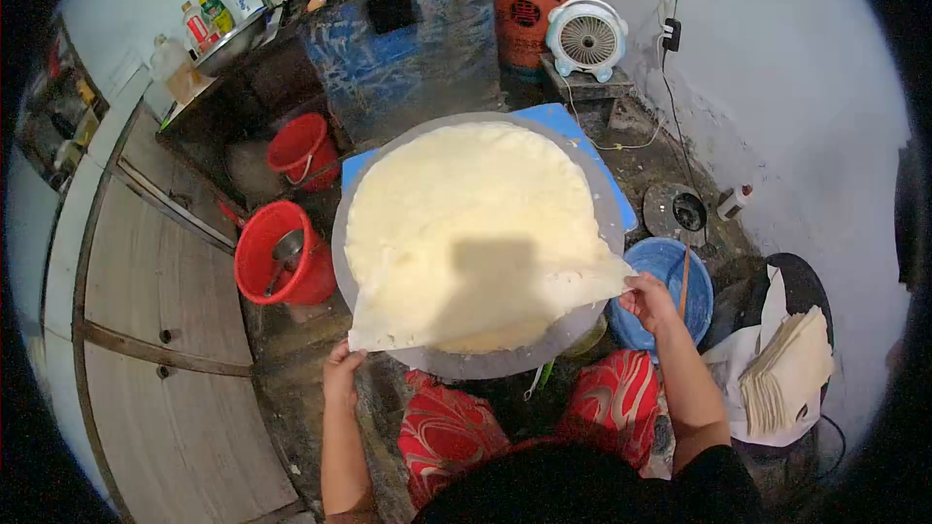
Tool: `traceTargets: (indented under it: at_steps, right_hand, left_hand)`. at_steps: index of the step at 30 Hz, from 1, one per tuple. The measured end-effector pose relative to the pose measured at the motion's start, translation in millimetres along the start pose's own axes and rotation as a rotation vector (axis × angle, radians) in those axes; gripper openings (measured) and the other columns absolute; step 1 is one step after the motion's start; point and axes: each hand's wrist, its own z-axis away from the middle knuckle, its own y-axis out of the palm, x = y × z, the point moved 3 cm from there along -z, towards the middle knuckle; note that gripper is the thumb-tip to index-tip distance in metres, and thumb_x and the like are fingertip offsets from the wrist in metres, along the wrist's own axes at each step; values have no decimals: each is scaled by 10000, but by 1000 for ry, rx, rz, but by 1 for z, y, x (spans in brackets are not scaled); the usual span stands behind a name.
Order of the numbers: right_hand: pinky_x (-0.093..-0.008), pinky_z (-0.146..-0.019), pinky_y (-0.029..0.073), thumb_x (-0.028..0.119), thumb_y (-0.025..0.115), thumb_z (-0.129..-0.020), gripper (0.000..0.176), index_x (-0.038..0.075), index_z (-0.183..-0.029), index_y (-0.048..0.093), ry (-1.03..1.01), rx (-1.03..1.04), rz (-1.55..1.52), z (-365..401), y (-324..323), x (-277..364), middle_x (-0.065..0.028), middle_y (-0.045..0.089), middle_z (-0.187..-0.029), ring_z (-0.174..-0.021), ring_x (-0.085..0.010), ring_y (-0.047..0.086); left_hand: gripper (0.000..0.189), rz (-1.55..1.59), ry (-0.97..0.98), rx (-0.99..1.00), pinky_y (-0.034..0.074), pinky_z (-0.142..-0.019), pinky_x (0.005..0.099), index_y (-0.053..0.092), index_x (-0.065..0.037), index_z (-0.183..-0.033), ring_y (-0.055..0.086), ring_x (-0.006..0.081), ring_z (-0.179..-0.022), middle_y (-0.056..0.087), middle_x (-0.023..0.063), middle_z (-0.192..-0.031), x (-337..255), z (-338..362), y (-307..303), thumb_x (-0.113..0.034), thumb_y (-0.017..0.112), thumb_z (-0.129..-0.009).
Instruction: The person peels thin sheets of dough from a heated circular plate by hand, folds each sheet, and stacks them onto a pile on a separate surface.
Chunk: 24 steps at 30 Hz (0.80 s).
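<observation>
A large, thin, pale-yellow pancake (466, 175) covers most of a round grey griddle (495, 362) in front of me. Its near edge is lifted and pulled toward me, spanning between my two hands. My left hand (340, 374) pinches the left corner of this edge, just past the griddle's rim. At the right corner, my right hand (649, 303) grips the sheet between thumb and fingers, slightly higher in view. A dark shadow falls over the middle of the pancake. Part of the griddle shows below the raised edge.
Red buckets (325, 262) stand left, one holding a metal ladle (288, 247). At right are a blue basin (707, 306) and a stack of folded pancakes (784, 374) on white cloth. Behind are a blue-painted stove block (408, 58), an orange gas cylinder (524, 15) and a small fan (588, 39).
</observation>
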Motion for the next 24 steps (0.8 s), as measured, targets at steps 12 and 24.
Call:
traceTargets:
  at_steps: [12, 24]
  right_hand:
    - [-247, -458, 497, 365, 692, -738, 401, 39, -914, 540, 217, -73, -41, 4, 13, -9, -56, 582, -689, -564, -141, 596]
    - [-236, -422, 380, 173, 651, -769, 221, 6, -897, 581, -451, -71, 206, 30, 67, 23, -12, 561, -631, -531, -83, 516]
  left_hand:
    - [766, -1060, 800, 678, 146, -1050, 473, 197, 25, -1346, 133, 414, -1301, 213, 260, -1379, -38, 55, 255, -423, 525, -818]
    - [750, -1477, 894, 494, 130, -1039, 519, 236, 1, -1342, 158, 317, -1322, 222, 161, -1410, 61, 70, 310, -466, 490, -812]
